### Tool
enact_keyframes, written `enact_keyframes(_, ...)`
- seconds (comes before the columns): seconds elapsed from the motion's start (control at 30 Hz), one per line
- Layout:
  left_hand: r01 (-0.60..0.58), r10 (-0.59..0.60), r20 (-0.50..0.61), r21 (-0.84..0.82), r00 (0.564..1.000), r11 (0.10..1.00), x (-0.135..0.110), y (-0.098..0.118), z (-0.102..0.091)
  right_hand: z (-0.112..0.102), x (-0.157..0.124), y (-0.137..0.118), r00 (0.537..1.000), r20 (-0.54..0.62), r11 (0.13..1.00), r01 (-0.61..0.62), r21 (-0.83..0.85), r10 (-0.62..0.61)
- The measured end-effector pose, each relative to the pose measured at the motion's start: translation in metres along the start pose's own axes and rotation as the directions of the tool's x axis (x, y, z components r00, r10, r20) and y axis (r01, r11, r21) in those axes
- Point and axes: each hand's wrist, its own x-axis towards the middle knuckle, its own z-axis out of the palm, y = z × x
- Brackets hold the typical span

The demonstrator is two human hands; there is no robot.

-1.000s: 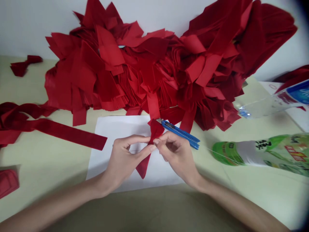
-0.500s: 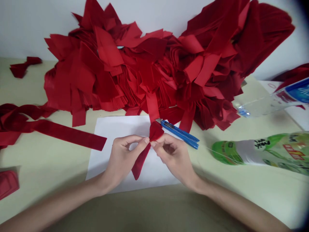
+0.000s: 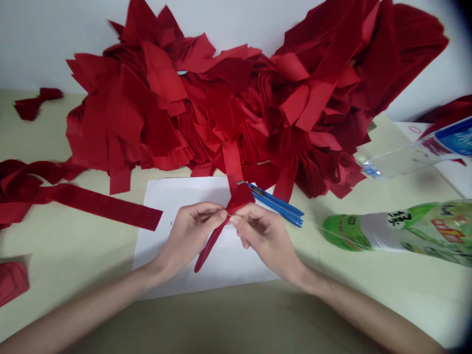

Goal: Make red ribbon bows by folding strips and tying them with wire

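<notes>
Both hands meet over a white sheet of paper at the table's middle. My left hand and my right hand each pinch the gathered middle of a red fabric strip. The strip's upper end fans out above my fingertips; its lower tail hangs down and to the left over the paper. A thin thread runs from my right hand toward the right. A blue utility knife lies just behind my right hand.
A big heap of red fabric strips fills the back of the table. A long red strip lies at the left. A green bottle and a clear bottle lie on their sides at the right.
The red strip has turned in my fingers: its lower tail has narrowed and swung to the left, and its top fan has tilted right. Both hands stayed over the paper.
</notes>
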Motion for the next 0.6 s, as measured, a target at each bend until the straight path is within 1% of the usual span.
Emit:
enact_keyframes(0.13,0.115,-0.111,0.065,-0.064,0.992,0.991,0.003,0.000,-0.005,-0.006,0.002,-0.004,0.998,0.026,0.994,-0.066,0.084,0.064)
enact_keyframes(0.23,0.203,-0.184,0.121,-0.172,0.975,0.964,0.005,0.000,-0.008,-0.010,0.006,-0.002,0.986,0.057,0.960,-0.164,0.229,0.155)
enact_keyframes(0.33,0.253,-0.205,0.186,-0.290,0.961,0.923,0.008,0.002,-0.010,-0.014,0.011,0.004,0.966,0.135,0.893,-0.254,0.371,0.219)
enact_keyframes(0.4,0.280,-0.203,0.264,-0.303,0.943,0.911,0.009,0.006,-0.011,-0.016,0.014,0.010,0.949,0.219,0.862,-0.300,0.410,0.226)
enact_keyframes(0.47,0.305,-0.195,0.378,-0.256,0.905,0.917,0.007,0.011,-0.013,-0.019,0.017,0.015,0.925,0.326,0.857,-0.323,0.401,0.196)
enact_keyframes(0.5,0.315,-0.194,0.439,-0.223,0.878,0.923,0.005,0.015,-0.013,-0.021,0.018,0.016,0.911,0.376,0.864,-0.323,0.386,0.172)
enact_keyframes(0.6,0.328,-0.235,0.589,-0.054,0.773,0.943,-0.004,0.025,-0.016,-0.025,0.019,0.015,0.859,0.495,0.887,-0.322,0.330,0.128)
